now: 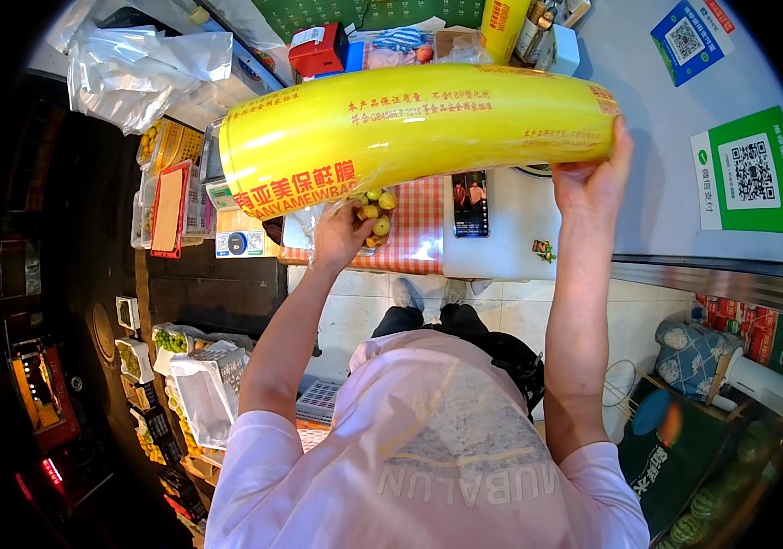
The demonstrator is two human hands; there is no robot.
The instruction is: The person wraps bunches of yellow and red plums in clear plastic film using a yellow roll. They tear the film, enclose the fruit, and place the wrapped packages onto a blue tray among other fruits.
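A large yellow roll of cling film [419, 127] spans the space before my chest, held up over the table. My right hand [594, 175] grips its right end, with the thumb over the end. Below the roll's left part, my left hand [342, 233] has its fingers closed on a loose, clear sheet of film [307, 221]. That hand is right beside a small heap of green and brown jujube-like fruits [381, 223]. Whether the fruits sit in a tray is hard to tell, as the hand and roll hide part of them.
A lit smartphone [470, 206] lies on the white board [511, 243], near a small wrapped item [544, 250]. Under the fruits is a red checked cloth [419, 240]. Clear plastic bags [141, 72] hang at upper left. Fruit crates [206, 391] stand at lower left.
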